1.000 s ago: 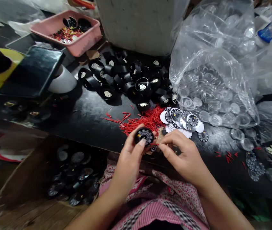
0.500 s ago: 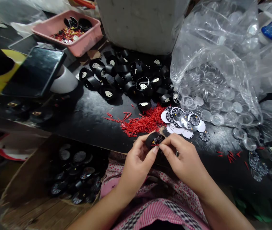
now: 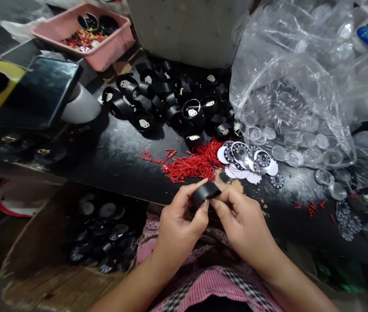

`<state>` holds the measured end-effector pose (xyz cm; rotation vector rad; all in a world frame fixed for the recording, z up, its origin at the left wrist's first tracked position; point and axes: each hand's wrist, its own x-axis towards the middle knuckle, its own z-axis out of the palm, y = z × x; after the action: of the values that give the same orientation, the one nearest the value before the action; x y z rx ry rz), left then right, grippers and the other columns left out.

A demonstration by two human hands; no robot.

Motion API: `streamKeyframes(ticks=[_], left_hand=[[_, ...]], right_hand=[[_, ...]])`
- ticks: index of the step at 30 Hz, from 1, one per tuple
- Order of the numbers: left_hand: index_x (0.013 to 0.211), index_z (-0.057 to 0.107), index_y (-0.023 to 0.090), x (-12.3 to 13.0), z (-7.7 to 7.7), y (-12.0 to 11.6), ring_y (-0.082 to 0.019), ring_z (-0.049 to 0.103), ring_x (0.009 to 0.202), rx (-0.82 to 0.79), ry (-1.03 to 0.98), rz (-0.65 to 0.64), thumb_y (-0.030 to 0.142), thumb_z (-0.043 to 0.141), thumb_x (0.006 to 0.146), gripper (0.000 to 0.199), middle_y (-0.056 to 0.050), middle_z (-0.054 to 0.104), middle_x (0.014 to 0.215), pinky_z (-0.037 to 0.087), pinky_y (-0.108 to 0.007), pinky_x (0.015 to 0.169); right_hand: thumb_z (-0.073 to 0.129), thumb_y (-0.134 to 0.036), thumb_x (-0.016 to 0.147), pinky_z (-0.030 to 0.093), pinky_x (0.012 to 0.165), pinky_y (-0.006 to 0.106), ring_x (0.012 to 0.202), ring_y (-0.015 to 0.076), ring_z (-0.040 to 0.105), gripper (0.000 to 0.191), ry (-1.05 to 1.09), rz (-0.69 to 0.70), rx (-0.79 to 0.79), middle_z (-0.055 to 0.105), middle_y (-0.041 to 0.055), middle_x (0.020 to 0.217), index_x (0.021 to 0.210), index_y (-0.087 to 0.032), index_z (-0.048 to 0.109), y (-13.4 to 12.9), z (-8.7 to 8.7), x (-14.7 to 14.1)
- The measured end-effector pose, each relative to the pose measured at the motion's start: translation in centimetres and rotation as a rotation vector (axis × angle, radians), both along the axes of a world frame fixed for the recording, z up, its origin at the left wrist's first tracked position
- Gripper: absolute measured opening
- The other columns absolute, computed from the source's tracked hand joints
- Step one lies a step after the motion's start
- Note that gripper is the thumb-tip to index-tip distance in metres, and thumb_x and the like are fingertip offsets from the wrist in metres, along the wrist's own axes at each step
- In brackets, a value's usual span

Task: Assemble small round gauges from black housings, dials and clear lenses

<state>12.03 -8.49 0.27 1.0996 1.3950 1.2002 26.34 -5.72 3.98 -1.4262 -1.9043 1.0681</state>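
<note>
My left hand is closed around a black round gauge housing, holding it between thumb and fingers over the table's front edge. The housing is tilted, so its dark side wall shows and the dial face is hidden. Thumb and forefinger of my right hand come together at the housing's right rim; whatever they pinch is hidden. Just beyond lie a heap of red pointers and a spread of black-and-white dial discs. Farther back is a pile of black housings with pale plates inside.
A clear bag of transparent round covers lies at right. At left are a pink bin of small parts and a phone leaning on a white object. Below the table edge, a cardboard box holds several gauges.
The housing has turned in my left hand: its dial face showed before, now mostly its side wall. Both hands stay close together at it. The view has shifted slightly.
</note>
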Motion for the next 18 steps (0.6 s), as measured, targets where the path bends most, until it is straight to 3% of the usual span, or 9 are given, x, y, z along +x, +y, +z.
streamKeyframes(ticks=[5,8,10,14,18], left_hand=[[0.116,0.064,0.026,0.1,-0.3,0.8,-0.017,0.067,0.110,-0.243,-0.366,-0.078,0.025,0.061,0.090,0.026,0.000,0.072,0.117,0.051,-0.026,0.095],[0.125,0.059,0.026,0.0,-0.7,1.1,-0.023,0.061,0.123,-0.344,-0.522,-0.095,0.026,0.066,0.087,0.039,-0.003,0.068,0.129,0.048,-0.034,0.104],[0.129,0.059,0.026,-0.1,-0.7,1.2,-0.025,0.057,0.129,-0.352,-0.494,-0.103,0.027,0.068,0.085,0.045,-0.004,0.066,0.134,0.044,-0.035,0.109],[0.128,0.063,0.028,0.1,-0.6,1.0,-0.026,0.050,0.136,-0.346,-0.314,-0.081,0.037,0.067,0.086,0.043,-0.003,0.061,0.141,0.038,-0.038,0.114],[0.121,0.068,0.028,1.2,-1.2,0.8,-0.029,0.060,0.126,-0.495,-0.430,0.109,0.044,0.064,0.086,0.038,-0.006,0.067,0.133,0.049,-0.043,0.105]], right_hand=[[0.057,-0.020,0.090,0.036,0.058,0.026,0.057,0.0110,0.045,0.024,-0.058,0.051,0.081,0.049,-0.0045,0.062,0.067,-0.019,0.051,1.0,-0.1,0.9],[0.058,-0.017,0.089,0.040,0.069,0.030,0.072,0.0162,0.054,0.006,-0.149,0.139,0.269,0.060,0.0021,0.077,0.088,-0.015,0.063,1.7,-0.4,1.2],[0.057,-0.015,0.090,0.041,0.074,0.033,0.079,0.0192,0.056,0.012,-0.239,0.190,0.358,0.064,0.0061,0.085,0.099,-0.013,0.065,2.1,-0.7,1.2],[0.051,-0.014,0.091,0.039,0.074,0.035,0.079,0.0219,0.057,0.014,-0.404,0.244,0.481,0.065,0.0085,0.081,0.087,-0.013,0.064,2.6,-1.0,0.8],[0.051,-0.013,0.086,0.040,0.073,0.033,0.072,0.0188,0.057,0.011,-0.430,0.203,0.438,0.064,0.0053,0.075,0.081,-0.014,0.061,2.7,-0.6,0.1]])
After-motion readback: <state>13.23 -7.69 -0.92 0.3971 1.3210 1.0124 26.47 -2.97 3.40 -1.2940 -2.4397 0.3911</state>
